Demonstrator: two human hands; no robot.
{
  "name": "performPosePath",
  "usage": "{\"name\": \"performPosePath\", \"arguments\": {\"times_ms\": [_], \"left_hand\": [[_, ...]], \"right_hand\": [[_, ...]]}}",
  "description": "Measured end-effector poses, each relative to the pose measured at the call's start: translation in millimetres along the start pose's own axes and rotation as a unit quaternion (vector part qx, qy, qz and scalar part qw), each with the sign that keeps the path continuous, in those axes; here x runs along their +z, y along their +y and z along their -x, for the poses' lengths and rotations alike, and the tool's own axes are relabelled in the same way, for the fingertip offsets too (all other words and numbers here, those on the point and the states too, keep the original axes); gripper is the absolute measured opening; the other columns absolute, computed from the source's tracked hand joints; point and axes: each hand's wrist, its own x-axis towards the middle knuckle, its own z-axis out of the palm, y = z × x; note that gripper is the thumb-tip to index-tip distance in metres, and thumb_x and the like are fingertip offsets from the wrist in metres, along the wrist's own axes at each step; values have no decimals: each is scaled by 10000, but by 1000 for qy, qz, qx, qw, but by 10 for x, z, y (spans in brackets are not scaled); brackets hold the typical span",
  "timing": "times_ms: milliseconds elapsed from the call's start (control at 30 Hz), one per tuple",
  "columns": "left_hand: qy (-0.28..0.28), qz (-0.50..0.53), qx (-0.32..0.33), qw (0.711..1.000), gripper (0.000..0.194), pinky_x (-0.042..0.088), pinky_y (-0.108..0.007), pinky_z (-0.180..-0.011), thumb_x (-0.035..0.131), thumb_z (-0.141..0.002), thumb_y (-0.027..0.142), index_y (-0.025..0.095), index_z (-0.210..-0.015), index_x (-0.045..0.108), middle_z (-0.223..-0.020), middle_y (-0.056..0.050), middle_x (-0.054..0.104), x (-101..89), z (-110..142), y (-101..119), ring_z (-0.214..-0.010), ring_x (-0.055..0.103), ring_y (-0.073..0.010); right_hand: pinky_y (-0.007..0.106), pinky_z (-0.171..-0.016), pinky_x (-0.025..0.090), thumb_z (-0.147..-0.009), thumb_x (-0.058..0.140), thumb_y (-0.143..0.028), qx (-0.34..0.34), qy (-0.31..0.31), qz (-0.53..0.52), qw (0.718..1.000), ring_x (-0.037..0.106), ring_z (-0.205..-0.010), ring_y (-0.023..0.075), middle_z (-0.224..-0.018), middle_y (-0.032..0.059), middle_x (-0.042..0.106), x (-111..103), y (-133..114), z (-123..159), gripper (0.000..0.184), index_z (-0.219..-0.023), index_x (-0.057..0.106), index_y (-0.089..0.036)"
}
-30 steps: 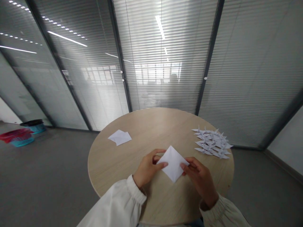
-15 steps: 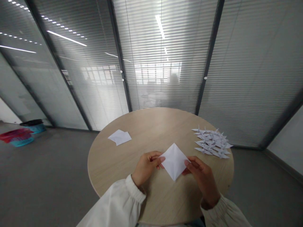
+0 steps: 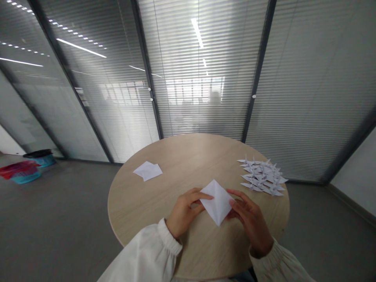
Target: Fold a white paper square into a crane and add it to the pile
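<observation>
A white folded paper (image 3: 216, 207), diamond-shaped with a crease down its middle, is between my hands over the near part of the round table (image 3: 196, 152). My left hand (image 3: 188, 207) is at the paper's left corner, its index finger lying over the front face and its thumb lower, by the lower left edge. At the right corner my right hand (image 3: 248, 213) pinches the paper, thumb in front and other fingers behind or along the edge. White paper sheets (image 3: 148, 170) lie to the left. On the right are several rows of folded paper cranes (image 3: 263, 178).
A glass partition with blinds (image 3: 202, 113) stands right behind the table. On the floor at far left are two blue bins, one with a red liner (image 3: 20, 170) and one with a black liner (image 3: 41, 154).
My left hand has shifted from pinching the left corner to laying its index finger across the paper's front. The paper has tilted slightly; my right hand still holds its right corner.
</observation>
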Motion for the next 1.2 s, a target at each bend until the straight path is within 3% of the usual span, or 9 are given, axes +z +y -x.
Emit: {"name": "performPosePath", "arguments": {"times_ms": [100,200,333,533,667,833,967,1200], "left_hand": [[31,43,-21,998,136,476,-275,-761,630,-782,260,202,-858,726,-909,-80,667,-12,-14,6,-830,623,-191],[58,105,-41,992,129,484,-265,-732,673,-738,276,185,-805,735,-834,-77,674,-3,-22,-9,-792,632,-191],[84,148,-69,983,124,488,-249,-705,705,-694,274,176,-761,743,-828,-79,696,8,-33,-26,-771,642,-187],[61,173,-135,974,154,497,-255,-680,733,-638,262,161,-753,750,-774,-76,724,22,-28,0,-715,656,-190],[69,155,-181,969,198,476,-233,-586,771,-586,260,139,-742,748,-669,-67,709,28,-27,39,-610,627,-165],[65,171,-199,963,260,450,-212,-517,793,-562,335,122,-675,694,-578,-40,672,37,-37,33,-508,592,-129],[47,204,-204,956,372,442,-206,-507,816,-520,356,132,-747,623,-582,-14,661,62,-32,-21,-503,597,-127],[61,163,-182,968,349,406,-182,-477,792,-566,327,149,-684,516,-560,18,621,84,-37,-19,-502,575,-112]], "right_hand": [[329,-656,545,-831,521,-462,-34,-18,33,999,648,-752,218,-842,58,670,19,-32,34,443,-1208,525,-229],[314,-780,513,-865,458,-452,-96,-52,74,991,611,-945,226,-1052,91,639,26,-82,66,378,-1103,614,-203],[307,-825,495,-830,514,-425,-145,-88,104,980,607,-963,219,-1067,92,626,46,-127,77,364,-1095,618,-199],[257,-802,488,-731,635,-406,-122,-12,172,977,608,-969,214,-1010,48,658,59,-82,51,211,-842,683,-233],[245,-704,487,-729,633,-440,-74,28,170,982,636,-798,204,-854,46,690,50,-78,54,232,-758,680,-215],[233,-605,453,-715,644,-488,-38,47,185,981,602,-649,173,-707,20,664,62,-76,61,289,-742,645,-200],[216,-551,423,-707,660,-484,-42,55,194,979,567,-589,148,-642,-5,619,65,-32,56,293,-732,602,-197],[229,-605,449,-713,679,-428,-59,46,151,986,586,-658,155,-720,4,614,94,-14,51,275,-774,541,-198]]}}
